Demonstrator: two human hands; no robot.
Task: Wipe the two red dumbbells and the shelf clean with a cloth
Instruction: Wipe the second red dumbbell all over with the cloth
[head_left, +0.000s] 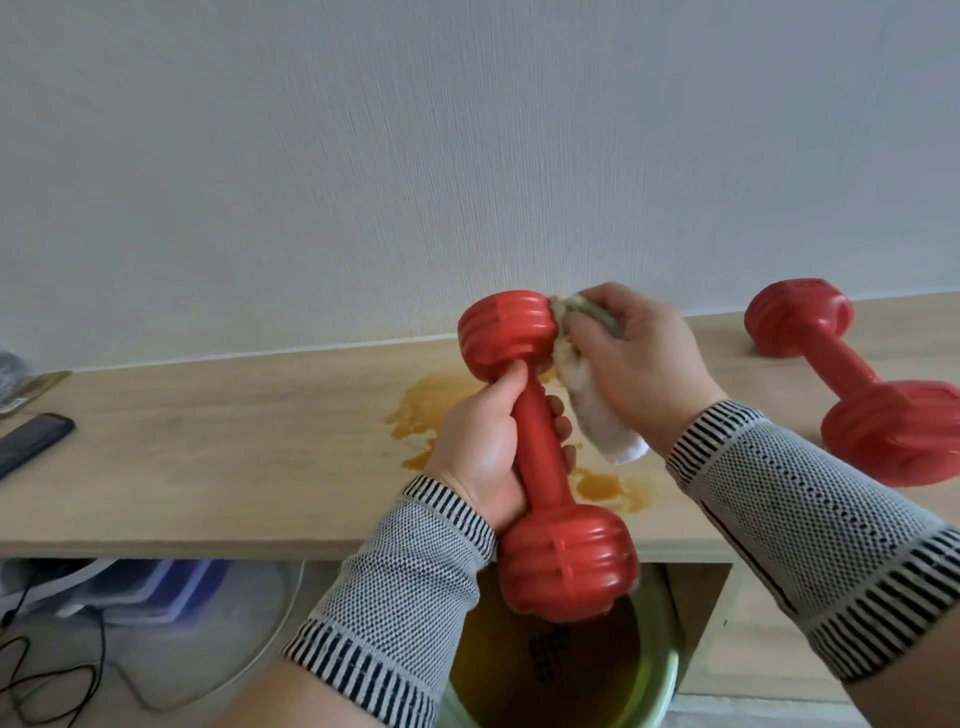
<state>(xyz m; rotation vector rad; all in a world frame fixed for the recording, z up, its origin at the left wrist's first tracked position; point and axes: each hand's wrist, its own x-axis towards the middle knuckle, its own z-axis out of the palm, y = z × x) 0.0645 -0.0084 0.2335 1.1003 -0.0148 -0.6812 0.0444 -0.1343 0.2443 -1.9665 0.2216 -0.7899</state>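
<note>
My left hand (483, 441) grips the handle of a red dumbbell (540, 447), holding it upright and a little tilted above the wooden shelf (208, 467). My right hand (634, 364) holds a whitish cloth (592, 410) and presses it against the side of the dumbbell's upper head. The cloth's loose end hangs below the hand. A second red dumbbell (857, 384) lies on the shelf at the right. An orange-brown spill (431, 410) stains the shelf behind the held dumbbell.
A dark phone (31, 441) lies at the shelf's left end. Below the shelf's front edge stand a green basin (660, 691) with brownish liquid, a blue plastic bin (156, 587) and black cables (31, 670). A white wall rises right behind the shelf.
</note>
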